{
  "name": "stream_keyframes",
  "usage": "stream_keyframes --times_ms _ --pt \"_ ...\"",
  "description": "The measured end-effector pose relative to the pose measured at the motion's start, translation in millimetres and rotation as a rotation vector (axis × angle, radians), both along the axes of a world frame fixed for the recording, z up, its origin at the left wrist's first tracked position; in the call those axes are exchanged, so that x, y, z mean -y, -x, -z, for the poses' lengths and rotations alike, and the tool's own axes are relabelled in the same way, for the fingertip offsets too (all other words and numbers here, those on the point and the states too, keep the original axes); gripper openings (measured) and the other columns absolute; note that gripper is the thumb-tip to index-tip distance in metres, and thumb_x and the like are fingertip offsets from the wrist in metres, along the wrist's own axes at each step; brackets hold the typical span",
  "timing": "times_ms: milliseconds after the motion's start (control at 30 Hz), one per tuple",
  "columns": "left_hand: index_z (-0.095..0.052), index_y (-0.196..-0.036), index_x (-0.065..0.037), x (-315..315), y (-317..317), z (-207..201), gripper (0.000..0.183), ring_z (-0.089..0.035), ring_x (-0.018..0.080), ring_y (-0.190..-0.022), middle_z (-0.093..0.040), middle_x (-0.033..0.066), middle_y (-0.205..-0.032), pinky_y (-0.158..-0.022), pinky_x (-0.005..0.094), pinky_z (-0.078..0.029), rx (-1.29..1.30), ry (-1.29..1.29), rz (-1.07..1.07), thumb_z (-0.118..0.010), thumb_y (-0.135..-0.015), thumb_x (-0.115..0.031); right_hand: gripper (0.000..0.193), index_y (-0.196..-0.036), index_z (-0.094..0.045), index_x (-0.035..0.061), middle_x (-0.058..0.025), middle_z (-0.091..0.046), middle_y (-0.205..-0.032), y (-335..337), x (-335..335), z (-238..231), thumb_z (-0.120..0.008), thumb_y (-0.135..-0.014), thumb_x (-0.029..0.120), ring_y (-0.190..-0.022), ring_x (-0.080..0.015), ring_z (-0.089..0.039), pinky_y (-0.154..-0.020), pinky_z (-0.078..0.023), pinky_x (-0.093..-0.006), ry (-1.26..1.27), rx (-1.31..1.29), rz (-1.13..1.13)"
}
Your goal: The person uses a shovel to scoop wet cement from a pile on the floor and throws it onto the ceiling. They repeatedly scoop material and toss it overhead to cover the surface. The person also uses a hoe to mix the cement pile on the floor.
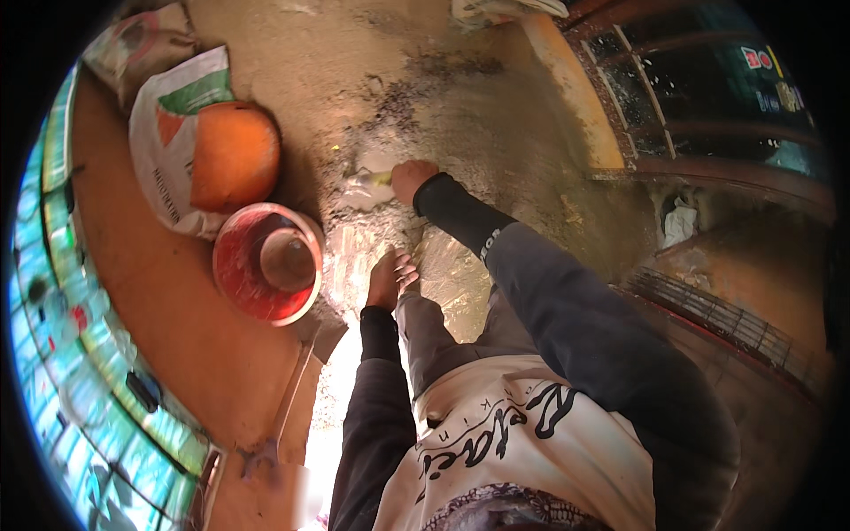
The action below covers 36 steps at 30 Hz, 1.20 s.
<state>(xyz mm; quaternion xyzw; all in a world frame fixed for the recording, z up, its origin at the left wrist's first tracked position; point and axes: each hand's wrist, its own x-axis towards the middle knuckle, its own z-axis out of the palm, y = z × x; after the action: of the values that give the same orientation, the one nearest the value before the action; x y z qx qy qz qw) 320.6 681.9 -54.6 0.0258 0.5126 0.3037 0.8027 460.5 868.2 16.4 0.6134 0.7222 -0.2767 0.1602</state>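
Observation:
My right hand (414, 180) is closed around the yellowish handle of a trowel (365, 183). Its blade lies against wet grey mortar (376, 212) on the floor, and glare and wet mix blur its outline. My left hand (388, 278) hangs just above my knee, nearer to me, with loosely bent fingers and nothing in them. Left of that hand stands a red bucket (228, 276) with a smaller round container (287, 260) inside.
An orange rounded tub (237, 157) rests against a white sack (162, 181) beyond the bucket. Another sack (142, 49) leans farther back. A window of greenish panes (75, 354) curves along the left. At right are a dark framed cabinet (699, 88) and a wire rack (717, 314).

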Motion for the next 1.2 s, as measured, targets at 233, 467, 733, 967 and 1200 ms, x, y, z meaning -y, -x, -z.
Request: stream_keyframes --times_ms 233,467,733,967,1200 --pt "-0.034 -0.133 0.002 -75 -90 97 0.065 -0.056 0.0279 -0.102 -0.051 0.0152 -0.118 -0.082 0.0439 -0.051 0.268 0.129 -0.164 -0.043 -0.096 -0.051 0.038 -0.112 -0.050 -0.0036 -0.0215 -0.062 -0.087 -118 83 46 -0.053 -0.087 0.025 -0.071 -0.0379 -0.065 -0.061 -0.052 -0.0478 0.080 -0.243 0.059" --pt "-0.057 -0.099 -0.005 -89 -131 256 0.025 -0.056 0.0184 -0.063 -0.057 0.0066 -0.078 -0.054 0.0334 -0.048 -0.222 0.360 -0.161 -0.064 -0.088 -0.026 0.053 -0.121 -0.038 0.0015 -0.0261 -0.059 -0.093 -214 210 91 -0.063 -0.080 0.024 -0.086 -0.0433 -0.061 -0.074 -0.047 -0.0491 0.591 -0.535 0.428" --pt "-0.052 -0.077 -0.005 -137 -325 193 0.015 -0.048 0.0151 -0.047 -0.049 0.0032 -0.062 -0.042 0.0291 -0.042 -0.502 0.258 -0.203 -0.060 -0.083 -0.016 0.036 -0.102 -0.050 0.0083 -0.0183 -0.064 -0.077 -372 235 166 -0.068 -0.076 0.024 -0.076 -0.0410 -0.063 -0.066 -0.049 -0.0513 0.548 -0.370 0.624" --pt "-0.055 -0.073 -0.002 -390 -433 220 0.023 -0.053 0.0159 -0.048 -0.053 0.0056 -0.058 -0.043 0.0304 -0.042 -0.565 -0.245 -0.122 -0.062 -0.081 -0.023 0.035 -0.103 -0.053 0.0053 -0.0206 -0.064 -0.079 -432 23 247 -0.070 -0.078 0.022 -0.075 -0.0405 -0.063 -0.066 -0.050 -0.0476 0.194 -0.539 0.734" --pt "-0.057 -0.074 0.006 -436 -531 337 0.016 -0.057 0.0206 -0.048 -0.053 0.0074 -0.058 -0.043 0.0337 -0.048 -0.894 -0.178 0.308 -0.059 -0.077 -0.010 0.033 -0.100 -0.057 0.0021 -0.0224 -0.065 -0.087 -496 2 289 -0.067 -0.075 0.021 -0.087 -0.0394 -0.063 -0.076 -0.050 -0.0441 0.260 -0.546 0.901"
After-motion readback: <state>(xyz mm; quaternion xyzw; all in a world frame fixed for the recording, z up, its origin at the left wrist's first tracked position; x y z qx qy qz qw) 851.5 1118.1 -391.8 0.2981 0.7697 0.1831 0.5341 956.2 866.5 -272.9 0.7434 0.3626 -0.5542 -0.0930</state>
